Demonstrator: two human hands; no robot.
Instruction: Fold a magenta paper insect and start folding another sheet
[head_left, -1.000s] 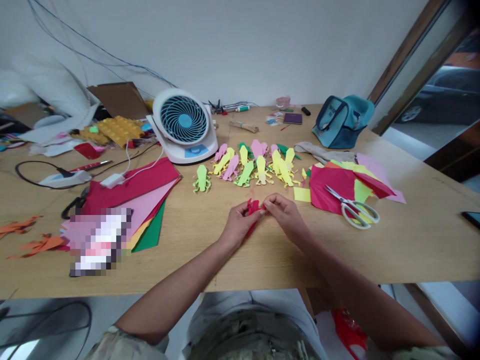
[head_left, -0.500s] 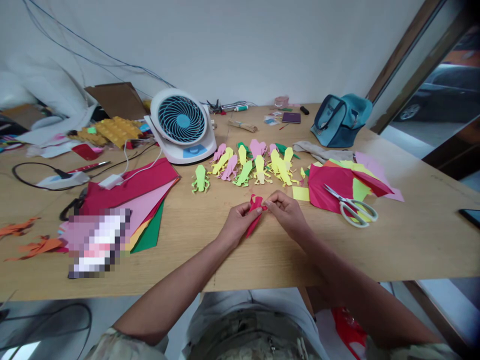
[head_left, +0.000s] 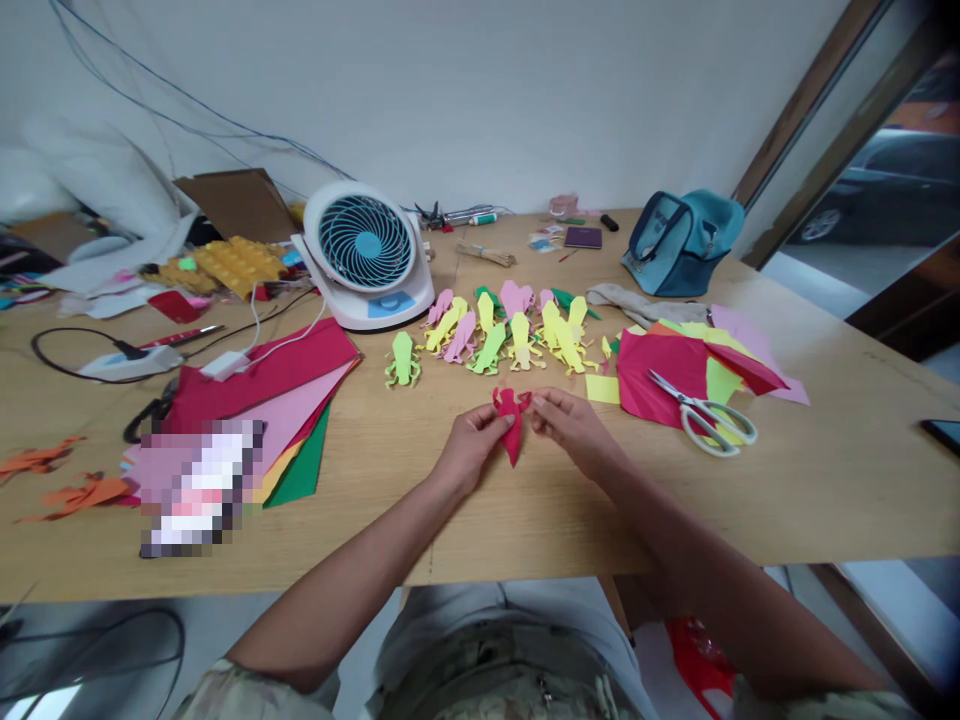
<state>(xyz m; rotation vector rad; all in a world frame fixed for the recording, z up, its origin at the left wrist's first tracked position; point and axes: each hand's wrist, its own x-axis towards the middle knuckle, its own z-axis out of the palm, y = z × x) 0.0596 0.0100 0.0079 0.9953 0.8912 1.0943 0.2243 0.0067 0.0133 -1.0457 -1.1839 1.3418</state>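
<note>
A small red folded paper figure (head_left: 511, 428) is held just above the wooden table, its pointed end toward me and thin strips at its far end. My left hand (head_left: 478, 438) pinches its body between thumb and fingers. On the other side, my right hand (head_left: 561, 418) has its fingertips closed on one of the thin strips at the upper right. Beyond my hands lies a group of similar folded paper figures in yellow, pink and green, among them a light green figure (head_left: 403, 360) set apart on the left.
White-handled scissors (head_left: 712, 420) rest on coloured paper sheets (head_left: 660, 370) at the right. A white fan (head_left: 366, 250) stands behind. More sheets (head_left: 300, 385), a power strip (head_left: 129, 362) and orange paper figures (head_left: 86, 492) lie left. A blue bag (head_left: 682, 245) sits at the back right.
The red paper figure has turned, so its pointed end now faces straight toward me and its strips show spread at the far end. Both hands still hold it.
</note>
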